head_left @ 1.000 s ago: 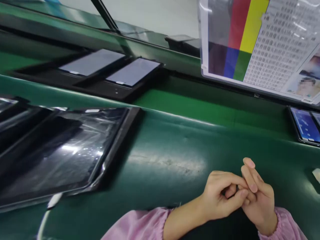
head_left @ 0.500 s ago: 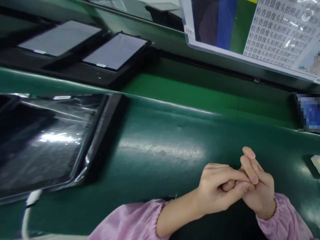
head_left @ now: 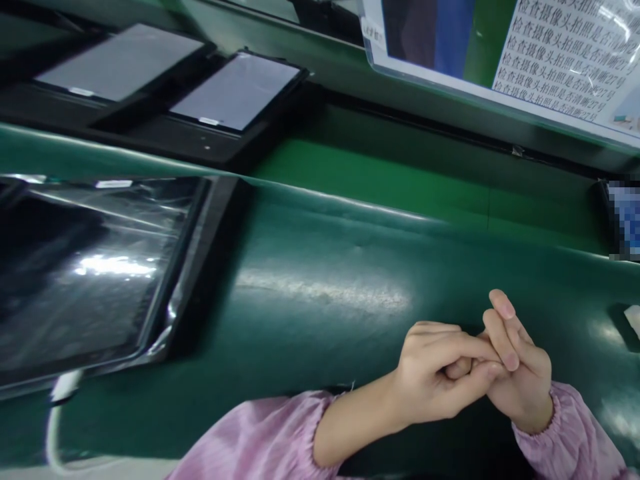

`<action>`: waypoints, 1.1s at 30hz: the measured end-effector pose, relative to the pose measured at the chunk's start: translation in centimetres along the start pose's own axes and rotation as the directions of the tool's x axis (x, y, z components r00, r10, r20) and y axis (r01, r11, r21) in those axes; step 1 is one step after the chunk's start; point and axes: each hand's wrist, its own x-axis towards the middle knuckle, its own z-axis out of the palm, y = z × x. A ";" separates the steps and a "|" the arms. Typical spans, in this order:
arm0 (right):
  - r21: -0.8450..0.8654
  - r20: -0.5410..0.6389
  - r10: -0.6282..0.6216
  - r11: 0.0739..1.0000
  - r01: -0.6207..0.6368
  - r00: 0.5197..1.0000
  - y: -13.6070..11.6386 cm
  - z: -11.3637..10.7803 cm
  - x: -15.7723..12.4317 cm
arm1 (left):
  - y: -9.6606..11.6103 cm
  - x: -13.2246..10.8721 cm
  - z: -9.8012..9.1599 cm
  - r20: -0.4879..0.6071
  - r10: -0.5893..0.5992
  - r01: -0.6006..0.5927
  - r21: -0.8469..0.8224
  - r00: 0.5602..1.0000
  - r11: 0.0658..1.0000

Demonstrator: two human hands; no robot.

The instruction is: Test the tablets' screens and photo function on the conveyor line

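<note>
My left hand (head_left: 440, 380) and my right hand (head_left: 520, 363) rest together on the dark green belt (head_left: 320, 267) at the lower right. The left hand's fingers pinch a finger of the right hand. Neither hand holds an object. Both wrists wear pink sleeves (head_left: 260, 440). A large dark tablet (head_left: 85, 273) under shiny film lies on the belt to the left, well apart from my hands, with a white cable (head_left: 63, 393) plugged into its near edge.
Two lit tablets (head_left: 235, 90) sit in a black tray (head_left: 165, 143) on the far belt. A test chart board (head_left: 505, 60) with colour blocks and text hangs at the upper right. A device with a blue screen (head_left: 623, 220) lies at the right edge.
The view has dropped and shifted, so the dark tablet sits further left in frame. My hands stay clasped in nearly the same place.
</note>
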 end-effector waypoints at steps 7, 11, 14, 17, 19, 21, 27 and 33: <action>0.038 -0.017 0.014 0.999 -0.014 1.000 0.0 0.3 0.0 | 0.1 0.1 0.0 0.002 -0.005 0.005 0.012 1.000 1.000; -0.001 -0.042 0.025 1.000 -0.025 0.999 -0.1 0.2 0.0 | 0.2 0.2 0.0 -0.008 -0.021 0.021 0.004 1.000 1.000; 0.001 -0.043 0.029 1.000 -0.029 0.999 -0.1 0.1 -0.1 | 0.2 0.2 0.1 -0.022 -0.016 0.016 0.004 1.000 1.000; 0.038 -0.040 0.019 0.999 -0.017 0.999 -0.1 0.2 -0.1 | 0.0 0.0 0.1 -0.023 0.001 0.000 0.020 1.000 1.000; 0.038 -0.043 0.002 0.999 0.000 0.999 -0.1 0.3 -0.1 | -0.1 -0.1 0.1 -0.013 0.010 -0.010 0.029 1.000 1.000; 0.011 -0.052 -0.017 1.000 0.018 0.998 -0.2 0.4 0.0 | -0.3 -0.1 0.0 0.000 0.021 -0.021 0.034 1.000 0.999; -0.110 -0.121 -0.054 0.993 0.041 0.991 -0.1 0.3 -0.1 | -0.5 -0.1 -0.1 0.025 -0.005 0.005 0.003 1.000 1.000; -0.107 -0.115 -0.075 0.992 0.063 0.991 0.3 0.2 -0.3 | -0.7 -0.3 -0.1 0.039 0.004 -0.003 -0.027 0.999 1.000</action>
